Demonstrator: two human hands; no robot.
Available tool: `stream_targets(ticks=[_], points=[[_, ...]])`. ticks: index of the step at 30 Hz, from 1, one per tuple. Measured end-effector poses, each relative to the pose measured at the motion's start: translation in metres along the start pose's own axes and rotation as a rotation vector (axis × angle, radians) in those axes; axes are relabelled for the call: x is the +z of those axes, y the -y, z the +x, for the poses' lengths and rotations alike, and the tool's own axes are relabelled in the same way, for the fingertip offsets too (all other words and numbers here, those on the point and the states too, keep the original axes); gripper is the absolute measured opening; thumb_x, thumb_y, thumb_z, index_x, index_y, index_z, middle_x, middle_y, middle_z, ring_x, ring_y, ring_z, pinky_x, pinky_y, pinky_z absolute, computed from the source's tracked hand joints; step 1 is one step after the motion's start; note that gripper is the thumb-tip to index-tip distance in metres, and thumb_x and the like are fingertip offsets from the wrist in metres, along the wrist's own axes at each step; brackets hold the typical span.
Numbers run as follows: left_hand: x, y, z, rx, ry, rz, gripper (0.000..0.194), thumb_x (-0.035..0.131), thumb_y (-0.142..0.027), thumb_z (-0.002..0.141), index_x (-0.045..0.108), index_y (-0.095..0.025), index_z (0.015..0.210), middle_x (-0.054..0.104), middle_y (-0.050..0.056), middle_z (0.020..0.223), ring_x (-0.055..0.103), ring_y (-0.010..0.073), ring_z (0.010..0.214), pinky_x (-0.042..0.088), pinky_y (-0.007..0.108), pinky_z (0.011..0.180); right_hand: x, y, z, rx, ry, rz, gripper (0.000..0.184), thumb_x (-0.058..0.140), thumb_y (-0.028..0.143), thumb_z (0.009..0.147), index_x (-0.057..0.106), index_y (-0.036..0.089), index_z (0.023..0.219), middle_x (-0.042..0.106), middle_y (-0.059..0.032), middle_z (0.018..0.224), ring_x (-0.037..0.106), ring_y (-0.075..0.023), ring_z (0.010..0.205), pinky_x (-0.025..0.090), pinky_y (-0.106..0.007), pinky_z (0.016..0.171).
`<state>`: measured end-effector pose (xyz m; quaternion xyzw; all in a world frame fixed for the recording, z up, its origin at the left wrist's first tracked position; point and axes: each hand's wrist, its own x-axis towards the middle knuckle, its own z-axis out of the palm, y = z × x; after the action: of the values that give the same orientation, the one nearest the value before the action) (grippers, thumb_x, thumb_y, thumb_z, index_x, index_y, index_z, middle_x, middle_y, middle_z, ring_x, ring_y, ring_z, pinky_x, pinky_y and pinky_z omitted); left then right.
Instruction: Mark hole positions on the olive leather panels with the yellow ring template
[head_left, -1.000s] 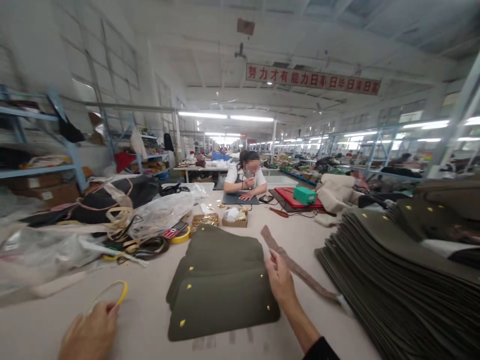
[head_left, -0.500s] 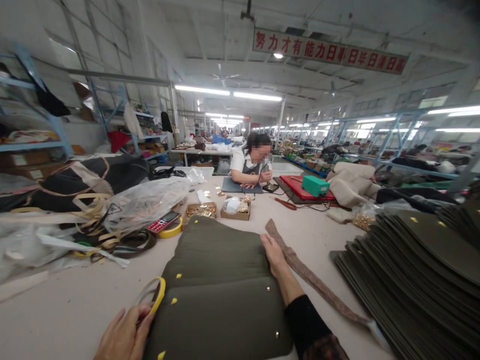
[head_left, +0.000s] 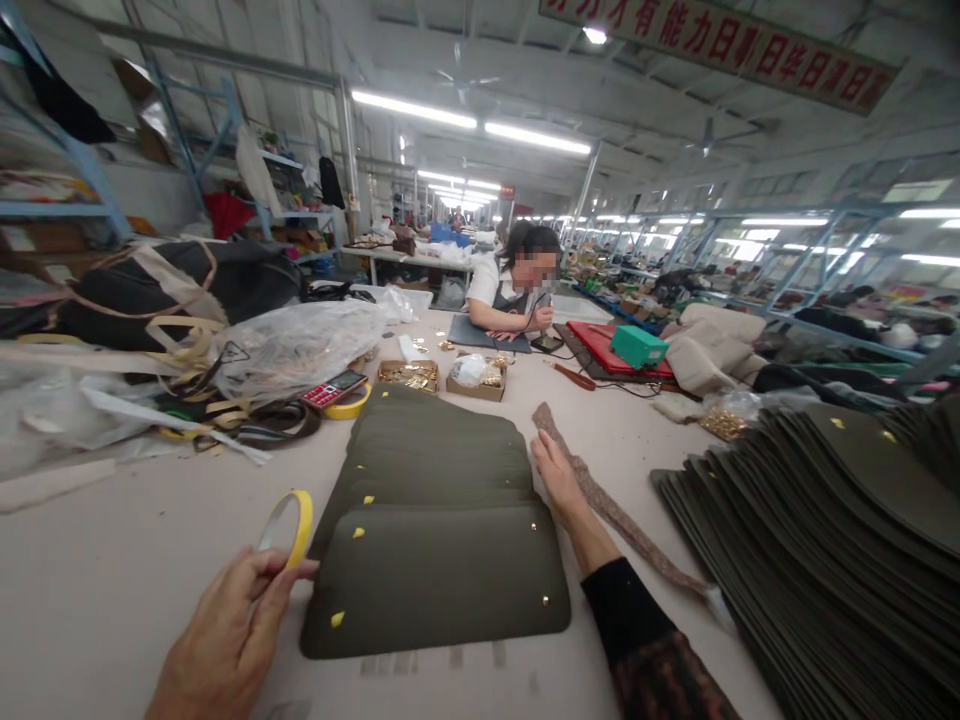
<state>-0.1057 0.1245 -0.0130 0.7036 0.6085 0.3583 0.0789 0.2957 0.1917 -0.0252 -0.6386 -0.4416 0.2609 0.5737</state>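
My left hand [head_left: 229, 620] pinches a narrow roll of yellow tape [head_left: 301, 528], held upright, and its forefinger reaches the left edge of the dark olive panels [head_left: 442, 575]. These flat pieces lie overlapped in front of me, with yellow tape bits along their left side. Small gold-coloured metal fittings show on the right of the front panel. My right hand [head_left: 559, 475] rests against the right edge of the panels, its fingers stretched out and the hand open. Just beyond it a brown speckled strip [head_left: 622, 520] lies slantwise on the table.
A tall stack of similar olive panels [head_left: 757, 540] stands at the right. Boxes of gold-coloured fittings [head_left: 409, 376] lie ahead, near a red phone [head_left: 334, 390] and another tape roll [head_left: 349, 405]. Plastic bags [head_left: 300, 340] and straps crowd the left. A co-worker [head_left: 517, 285] sits opposite.
My left hand has brought the tape roll rightward to the panels' left edge. My right hand has stayed at their right edge, its fingers now straighter. The view has tilted down.
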Motion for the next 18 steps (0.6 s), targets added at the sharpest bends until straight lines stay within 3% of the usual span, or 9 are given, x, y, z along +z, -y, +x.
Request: stream_targets(ticks=[4, 10, 15, 18], points=[[-0.001, -0.006, -0.002, 0.008, 0.026, 0.03, 0.04, 0.034, -0.058, 0.088, 0.056, -0.024, 0.087, 0.068, 0.003, 0.087, 0.065, 0.0232, 0.086, 0.052, 0.037, 0.079, -0.015, 0.004, -0.04, 0.073, 0.047, -0.006, 0.082, 0.046, 0.069, 0.083, 0.04, 0.014, 0.144, 0.041, -0.0144, 0.148, 0.04, -0.0295, 0.135, 0.033, -0.045, 0.111], [0.0, -0.01, -0.001, 0.034, 0.042, 0.073, 0.025, 0.037, -0.043, 0.087, 0.051, -0.025, 0.078, 0.066, 0.002, 0.074, 0.064, 0.0223, 0.074, 0.052, 0.036, 0.073, 0.005, 0.015, -0.074, -0.05, 0.143, 0.001, 0.076, 0.051, 0.063, 0.084, 0.04, 0.017, 0.144, 0.037, -0.0104, 0.151, 0.032, -0.0259, 0.14, 0.022, -0.042, 0.116], [-0.022, -0.021, -0.013, 0.081, -0.067, 0.05, 0.031, 0.036, -0.049, 0.089, 0.052, -0.024, 0.08, 0.067, 0.003, 0.078, 0.065, 0.0227, 0.08, 0.05, 0.04, 0.088, -0.003, 0.024, -0.076, -0.026, -0.022, 0.004, 0.074, 0.055, 0.062, 0.08, 0.05, 0.013, 0.135, 0.048, -0.0175, 0.142, 0.044, -0.0308, 0.131, 0.033, -0.045, 0.11], [-0.04, -0.043, -0.032, 0.089, -0.004, -0.098, 0.034, 0.036, -0.053, 0.091, 0.055, -0.025, 0.085, 0.069, 0.002, 0.085, 0.065, 0.0208, 0.088, 0.052, 0.034, 0.084, -0.011, 0.047, -0.097, -0.037, -0.02, 0.074, 0.062, 0.064, 0.057, 0.075, 0.062, 0.014, 0.119, 0.064, -0.016, 0.123, 0.06, -0.0304, 0.112, 0.046, -0.043, 0.097]])
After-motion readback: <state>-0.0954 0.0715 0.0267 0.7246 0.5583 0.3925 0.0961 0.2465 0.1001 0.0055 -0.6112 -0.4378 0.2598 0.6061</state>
